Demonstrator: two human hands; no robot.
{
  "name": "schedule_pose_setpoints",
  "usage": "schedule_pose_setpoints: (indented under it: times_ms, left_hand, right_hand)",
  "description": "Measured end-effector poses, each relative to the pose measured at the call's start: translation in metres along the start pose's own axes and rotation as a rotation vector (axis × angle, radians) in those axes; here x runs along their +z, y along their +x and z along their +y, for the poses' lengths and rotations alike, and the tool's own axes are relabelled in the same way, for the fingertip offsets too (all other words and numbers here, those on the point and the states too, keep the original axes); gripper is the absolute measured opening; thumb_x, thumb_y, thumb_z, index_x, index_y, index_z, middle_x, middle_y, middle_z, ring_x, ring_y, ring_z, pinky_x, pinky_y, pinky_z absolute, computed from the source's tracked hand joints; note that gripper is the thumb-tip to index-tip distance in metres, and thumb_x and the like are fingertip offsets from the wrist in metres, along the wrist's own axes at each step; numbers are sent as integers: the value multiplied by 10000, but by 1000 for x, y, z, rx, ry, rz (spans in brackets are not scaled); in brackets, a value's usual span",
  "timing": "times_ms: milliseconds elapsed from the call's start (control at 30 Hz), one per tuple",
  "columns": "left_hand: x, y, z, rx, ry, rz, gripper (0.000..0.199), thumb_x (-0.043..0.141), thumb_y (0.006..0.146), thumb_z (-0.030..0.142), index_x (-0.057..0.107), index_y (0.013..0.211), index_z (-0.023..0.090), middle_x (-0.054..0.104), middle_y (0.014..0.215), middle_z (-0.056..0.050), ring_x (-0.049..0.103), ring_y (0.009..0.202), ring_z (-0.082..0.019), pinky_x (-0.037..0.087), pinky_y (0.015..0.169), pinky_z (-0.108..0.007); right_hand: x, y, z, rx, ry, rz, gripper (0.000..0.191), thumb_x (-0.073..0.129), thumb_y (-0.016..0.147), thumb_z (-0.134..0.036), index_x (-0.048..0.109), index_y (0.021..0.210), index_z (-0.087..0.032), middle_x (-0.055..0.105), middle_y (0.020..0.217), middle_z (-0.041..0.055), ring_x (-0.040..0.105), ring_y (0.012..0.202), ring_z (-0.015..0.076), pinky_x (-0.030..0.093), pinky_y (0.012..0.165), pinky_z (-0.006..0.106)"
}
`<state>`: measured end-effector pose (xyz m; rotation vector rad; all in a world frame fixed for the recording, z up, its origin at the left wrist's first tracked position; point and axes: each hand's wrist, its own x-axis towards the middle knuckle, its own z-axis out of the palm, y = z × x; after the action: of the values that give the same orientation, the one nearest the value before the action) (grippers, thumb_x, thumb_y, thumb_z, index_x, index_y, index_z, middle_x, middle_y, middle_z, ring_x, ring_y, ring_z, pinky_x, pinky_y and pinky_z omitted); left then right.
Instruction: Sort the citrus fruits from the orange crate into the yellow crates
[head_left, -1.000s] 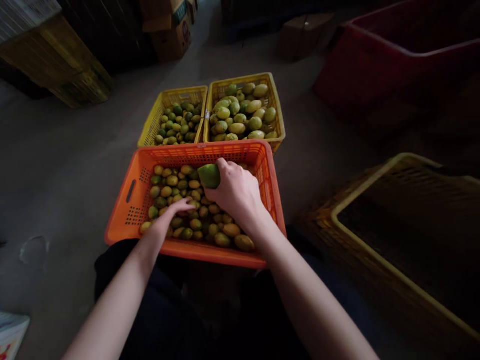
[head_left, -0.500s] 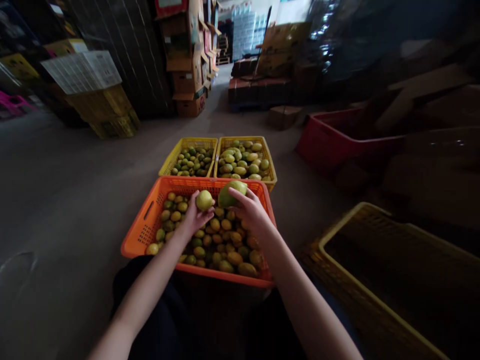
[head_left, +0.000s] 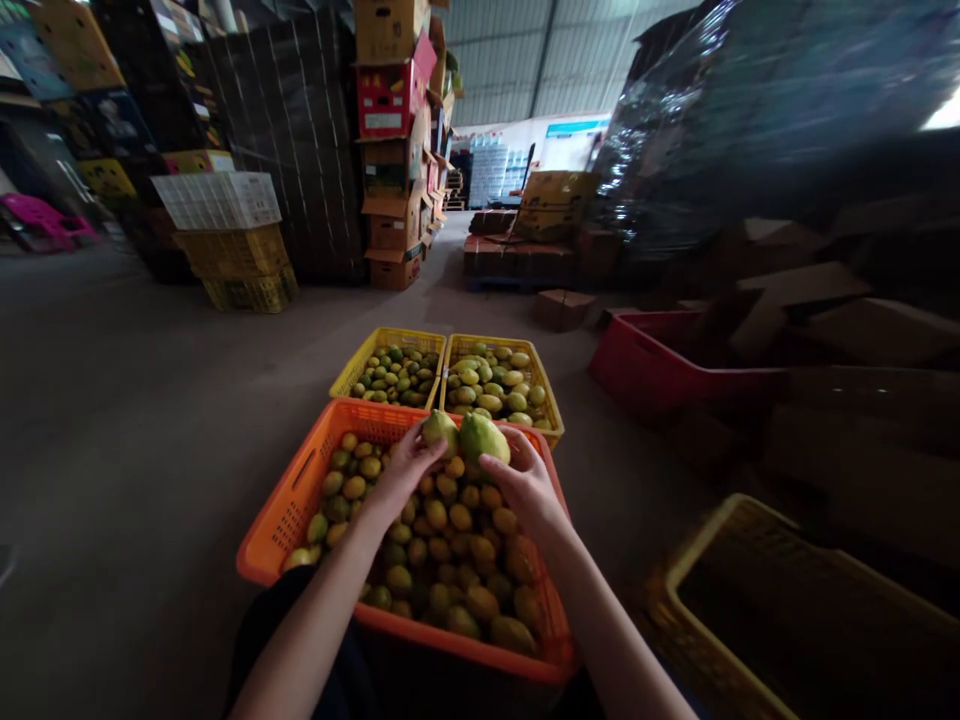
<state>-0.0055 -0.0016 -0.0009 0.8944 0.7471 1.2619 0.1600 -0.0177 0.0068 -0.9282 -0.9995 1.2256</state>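
Note:
My left hand [head_left: 409, 465] is closed around a small yellow-green fruit [head_left: 441, 430], lemon-like in shape. A larger green fruit [head_left: 482, 440] is gripped in my right hand [head_left: 525, 480], thumb on the near side and fingers behind. Both fruits are held up side by side, close together, over the far part of an orange crate [head_left: 289, 510]. Inside that crate lie many yellow, orange and green oval fruits [head_left: 436, 514]; my forearms cover some of them.
Beyond the orange crate stand two yellow crates, the left one [head_left: 352, 360] with small greenish fruits, the right one [head_left: 551, 410] with larger ones. Another yellow crate [head_left: 739, 620] is at lower right. A red crate [head_left: 637, 370] and cardboard lie farther right. Stacked boxes [head_left: 390, 200] rise behind.
My hands have drawn closer together, bringing the two fruits almost side by side. The view has tilted up, so the crates sit lower and more of the warehouse shows.

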Motion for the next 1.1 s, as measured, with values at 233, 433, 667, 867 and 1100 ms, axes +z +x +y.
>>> schedule_pose_setpoints:
  times_ms: [233,433,667,867,1100]
  left_hand:
    - [-16,4,12,229,322,-93,560,819,581,243,588,1090,209,655,1062,-60,634,917,-182,499,845,-307]
    - [-17,0,14,393,528,-106,507,795,631,292,593,1090,218,617,1128,-79,612,968,-200,487,843,-300]
    - [-17,-9,18,654,751,-90,432,770,670,305,618,1069,239,615,1081,-72,560,1049,-225,437,916,-347]
    - [-20,-13,22,696,789,-115,415,763,679,286,627,1070,250,627,1065,-70,566,1045,-229,421,943,-374]
    - [-19,-16,24,659,749,-85,383,779,651,272,667,1017,256,642,1062,-67,568,1062,-236,401,985,-390]
  right_hand:
    - [-8,0,10,-376,-629,-42,602,807,594,-327,586,1147,-236,648,1126,84,626,1000,283,505,885,450]
    - [-2,-4,15,-484,-673,30,534,732,685,-309,539,1179,-247,638,1131,74,645,969,246,529,859,405]
    - [-3,-4,18,-546,-672,57,532,721,689,-284,539,1187,-245,620,1181,82,616,1043,253,509,906,414]
    - [-3,-3,23,-580,-664,37,515,704,712,-259,527,1195,-253,606,1208,86,594,1103,258,480,958,439]
    - [3,-5,20,-527,-550,9,534,722,687,-213,534,1185,-246,599,1213,76,578,1119,246,478,962,424]
